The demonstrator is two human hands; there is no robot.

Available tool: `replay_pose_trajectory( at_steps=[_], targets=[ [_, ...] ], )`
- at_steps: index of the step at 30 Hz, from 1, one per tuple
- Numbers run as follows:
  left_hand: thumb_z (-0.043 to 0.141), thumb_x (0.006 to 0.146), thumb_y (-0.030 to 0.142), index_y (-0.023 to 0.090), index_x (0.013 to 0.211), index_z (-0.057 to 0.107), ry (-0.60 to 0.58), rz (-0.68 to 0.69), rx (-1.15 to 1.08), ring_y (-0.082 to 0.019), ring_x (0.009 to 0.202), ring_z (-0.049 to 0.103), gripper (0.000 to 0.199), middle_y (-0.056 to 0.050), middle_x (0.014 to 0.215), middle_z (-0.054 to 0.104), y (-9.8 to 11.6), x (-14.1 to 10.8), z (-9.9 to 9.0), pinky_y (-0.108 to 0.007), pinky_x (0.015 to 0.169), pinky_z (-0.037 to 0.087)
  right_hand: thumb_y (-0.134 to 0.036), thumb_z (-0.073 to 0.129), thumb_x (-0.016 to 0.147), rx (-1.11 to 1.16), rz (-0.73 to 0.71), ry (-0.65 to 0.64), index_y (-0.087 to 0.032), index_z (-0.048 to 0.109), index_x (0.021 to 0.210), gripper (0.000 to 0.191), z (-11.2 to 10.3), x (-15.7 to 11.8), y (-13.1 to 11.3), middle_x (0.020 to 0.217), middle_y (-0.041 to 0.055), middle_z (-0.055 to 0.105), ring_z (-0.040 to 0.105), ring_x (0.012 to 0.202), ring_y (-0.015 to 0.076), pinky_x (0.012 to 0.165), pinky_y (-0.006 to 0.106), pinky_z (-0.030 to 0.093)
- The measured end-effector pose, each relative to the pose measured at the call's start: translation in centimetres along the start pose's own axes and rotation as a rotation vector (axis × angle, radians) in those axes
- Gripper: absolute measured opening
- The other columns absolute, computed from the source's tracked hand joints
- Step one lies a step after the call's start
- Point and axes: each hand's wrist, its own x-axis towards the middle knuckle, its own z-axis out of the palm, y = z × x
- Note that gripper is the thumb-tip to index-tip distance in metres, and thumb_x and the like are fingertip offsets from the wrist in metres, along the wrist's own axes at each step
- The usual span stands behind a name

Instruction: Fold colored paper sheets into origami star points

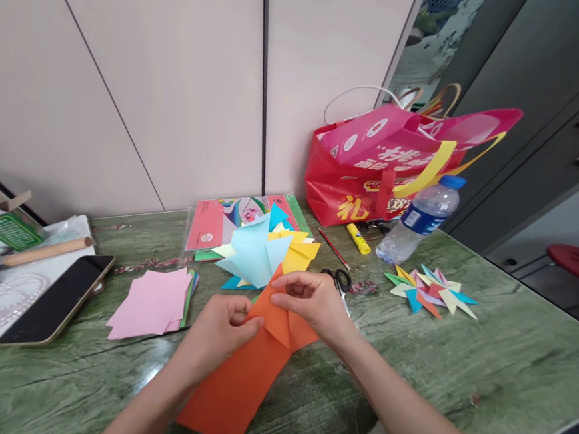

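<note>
In the head view, we pinch the partly folded orange paper (pixel 236 380) between thumb and fingers of our left hand (pixel 225 329) at its left edge, while our right hand (pixel 307 302) clamps it near its pointed top. We hold it over the green desk (pixel 345 395), just in front of the light blue folded paper (pixel 254 251) and the yellow folded paper (pixel 299 251). Pink sheets (pixel 150 303) lie to the left, near a phone (pixel 57 299). Scissors (pixel 343 281) lie just beyond our right hand, and a multicoloured paper star (pixel 431 290) rests farther right, near a bottle (pixel 419 220).
</note>
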Motion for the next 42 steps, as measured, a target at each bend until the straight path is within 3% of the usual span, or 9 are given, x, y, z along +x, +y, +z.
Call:
replay_pose_trajectory(
  at_steps=[6,11,18,30,42],
  targets=[
    [0.057,0.071,0.038,0.015,0.071,0.056,-0.082,-0.022,-0.128,-0.011,0.05,0.041,0.024,0.002,0.059,0.05,0.6,-0.32,0.0,-0.022,0.046,0.026,-0.026,0.078,0.053,0.0,0.009,-0.013,-0.018,0.07,0.072,0.022,0.04,-0.09,0.03,0.07,0.002,0.07,0.061,0.064,0.0146,0.062,0.029,0.049],
    [0.06,0.068,0.043,0.016,0.065,0.058,-0.033,0.003,-0.173,-0.013,0.051,0.047,0.028,0.001,0.056,0.052,0.97,-0.47,0.21,-0.022,0.045,0.027,-0.027,0.078,0.054,0.001,0.01,-0.035,-0.018,0.07,0.072,0.022,0.14,-0.16,0.02,0.07,0.0018,0.07,0.061,0.063,0.014,0.062,0.028,0.048],
    [0.06,0.068,0.046,0.017,0.057,0.054,0.012,0.043,-0.16,-0.012,0.046,0.041,0.031,0.002,0.051,0.047,0.83,-0.48,0.36,-0.022,0.042,0.021,-0.031,0.079,0.053,0.001,0.001,-0.04,-0.019,0.07,0.071,0.023,0.22,-0.18,0.03,0.07,0.002,0.07,0.061,0.063,0.0149,0.062,0.029,0.048],
    [0.052,0.075,0.044,0.017,0.062,0.049,-0.083,0.022,-0.132,-0.011,0.048,0.035,0.03,0.003,0.054,0.041,0.3,-0.03,0.07,-0.022,0.044,0.02,-0.03,0.079,0.053,0.01,0.014,-0.044,-0.018,0.068,0.07,0.023,0.3,-0.12,-0.01,0.069,0.0014,0.068,0.06,0.063,0.0143,0.063,0.029,0.047],
    [0.06,0.067,0.052,0.016,0.061,0.056,0.029,0.022,-0.157,-0.011,0.046,0.041,0.036,0.002,0.051,0.049,0.91,-0.57,-0.63,-0.022,0.042,0.023,-0.026,0.078,0.056,-0.034,0.023,-0.156,-0.018,0.067,0.073,0.023,-0.32,-0.17,-0.21,0.071,-0.0005,0.065,0.056,0.061,0.0103,0.058,0.024,0.046]
  ],
)
